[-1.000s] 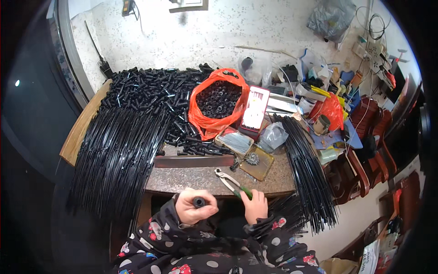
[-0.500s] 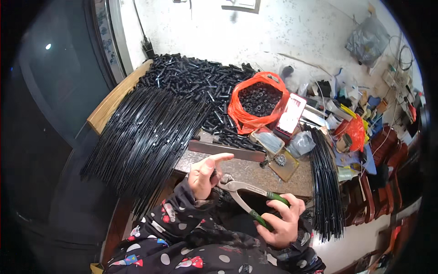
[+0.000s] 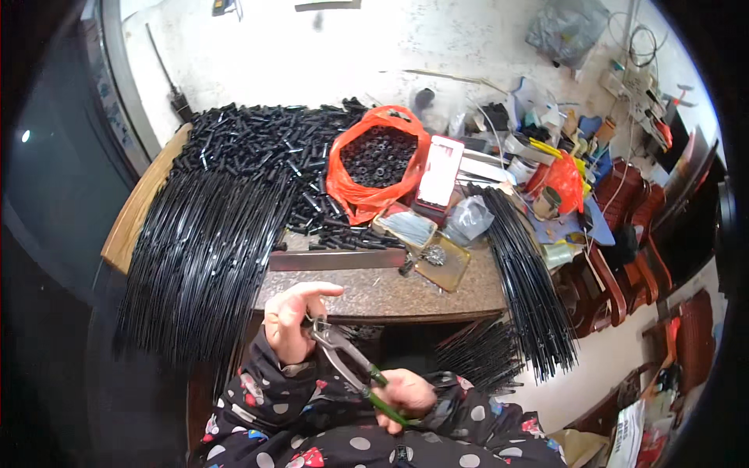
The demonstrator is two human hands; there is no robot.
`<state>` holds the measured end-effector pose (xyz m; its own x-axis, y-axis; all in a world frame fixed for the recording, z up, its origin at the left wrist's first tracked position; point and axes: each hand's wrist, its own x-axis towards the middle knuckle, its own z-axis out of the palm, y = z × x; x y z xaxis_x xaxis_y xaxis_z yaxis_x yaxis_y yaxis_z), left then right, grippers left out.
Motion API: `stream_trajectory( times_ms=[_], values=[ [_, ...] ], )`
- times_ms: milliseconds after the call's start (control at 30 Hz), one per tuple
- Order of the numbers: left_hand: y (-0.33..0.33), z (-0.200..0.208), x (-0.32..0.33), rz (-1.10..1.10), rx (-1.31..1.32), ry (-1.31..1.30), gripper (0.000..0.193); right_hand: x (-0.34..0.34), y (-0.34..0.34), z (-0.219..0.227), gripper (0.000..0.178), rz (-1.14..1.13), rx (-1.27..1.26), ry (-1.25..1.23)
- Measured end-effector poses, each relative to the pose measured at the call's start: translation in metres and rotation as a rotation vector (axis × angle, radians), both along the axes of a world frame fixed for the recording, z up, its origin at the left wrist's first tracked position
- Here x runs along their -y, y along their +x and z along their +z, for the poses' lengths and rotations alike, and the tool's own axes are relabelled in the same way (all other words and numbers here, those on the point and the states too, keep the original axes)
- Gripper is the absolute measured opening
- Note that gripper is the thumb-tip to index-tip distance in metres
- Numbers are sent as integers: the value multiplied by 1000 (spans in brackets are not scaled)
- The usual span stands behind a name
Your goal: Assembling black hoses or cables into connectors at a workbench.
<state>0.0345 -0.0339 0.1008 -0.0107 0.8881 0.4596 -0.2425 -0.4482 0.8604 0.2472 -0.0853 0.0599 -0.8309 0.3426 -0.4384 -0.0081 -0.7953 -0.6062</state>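
Pliers [image 3: 328, 335] with long grey metal arms and green grips are held in front of my body, jaws toward the upper left. My right hand [image 3: 407, 392] is closed around the green grips, slightly blurred. My left hand [image 3: 287, 324] is at the jaws, its index finger stretched to the right and its other fingers curled in. Whatever small piece those fingers pinch at the jaws is mostly hidden and too small to name. Both hands are just off the near edge of the speckled table [image 3: 374, 300].
A metal bar [image 3: 335, 260] lies near the table's front. Long thin black rods [image 3: 203, 249] overhang the left, with another bundle [image 3: 527, 273] at right. Behind are a heap of short black parts [image 3: 242, 144], a red bag [image 3: 339, 175], a phone [image 3: 441, 171] and a shallow tray [image 3: 443, 269].
The view has shifted, so the table sits further left. My right hand has squeezed the pliers' spread grips closer together. The left hand stays at the jaws.
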Motion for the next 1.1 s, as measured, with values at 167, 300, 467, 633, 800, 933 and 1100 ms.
stream_trajectory(
  times_ms=[167,300,467,633,800,933,1100],
  values=[
    [-4,6,-2,97,-45,-30,43,-31,-6,23,47,-383,484,1433],
    [-13,8,-7,110,-28,-62,40,-44,10,44,30,-238,446,1624],
    [1,11,-21,-120,-61,-142,31,-35,-2,6,25,233,-74,178],
    [0,15,-22,19,-85,-121,36,-55,0,21,65,-419,535,1618],
    [-18,6,-23,27,-90,-84,34,-49,8,42,38,-95,500,1727],
    [-9,12,-22,-156,-59,-99,35,-39,-3,3,27,179,-101,139],
    [-8,4,-22,-53,-78,-34,42,-45,-8,17,69,-189,461,1298]
  ],
)
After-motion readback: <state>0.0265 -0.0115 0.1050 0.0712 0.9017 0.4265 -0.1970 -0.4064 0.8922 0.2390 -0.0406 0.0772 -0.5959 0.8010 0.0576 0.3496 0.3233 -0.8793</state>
